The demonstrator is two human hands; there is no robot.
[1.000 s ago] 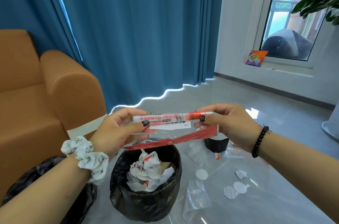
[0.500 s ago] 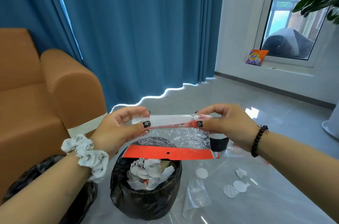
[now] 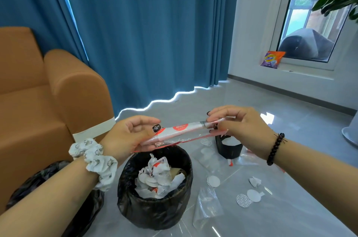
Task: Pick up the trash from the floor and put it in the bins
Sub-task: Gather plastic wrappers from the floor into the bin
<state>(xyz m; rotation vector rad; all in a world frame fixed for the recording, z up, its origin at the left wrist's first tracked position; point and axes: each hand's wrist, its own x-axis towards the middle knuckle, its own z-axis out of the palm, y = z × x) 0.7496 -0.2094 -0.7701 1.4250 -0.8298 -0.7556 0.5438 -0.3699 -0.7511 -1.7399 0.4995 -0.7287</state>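
A clear plastic bag with red and white printing [image 3: 182, 132] is rolled into a long strip. My left hand [image 3: 129, 136] pinches its left end and my right hand [image 3: 240, 126] pinches its right end. The strip hangs just above a round bin lined with a black bag [image 3: 155, 207], which holds crumpled white and red paper. On the grey floor lie a clear plastic bag [image 3: 208, 205], white round seals [image 3: 213, 181], a second pair of seals [image 3: 249, 198] and a crumpled paper scrap [image 3: 255, 181].
A second black-lined bin [image 3: 58, 198] stands at the lower left, beside an orange armchair [image 3: 48, 101]. A small black paper cup [image 3: 228, 146] stands on the floor behind the bag. Blue curtains hang behind. A detergent pouch [image 3: 272, 59] leans on the window sill.
The bag, which hung open with its red band down half a second ago, is now rolled up tight between both hands. The hands have barely shifted.
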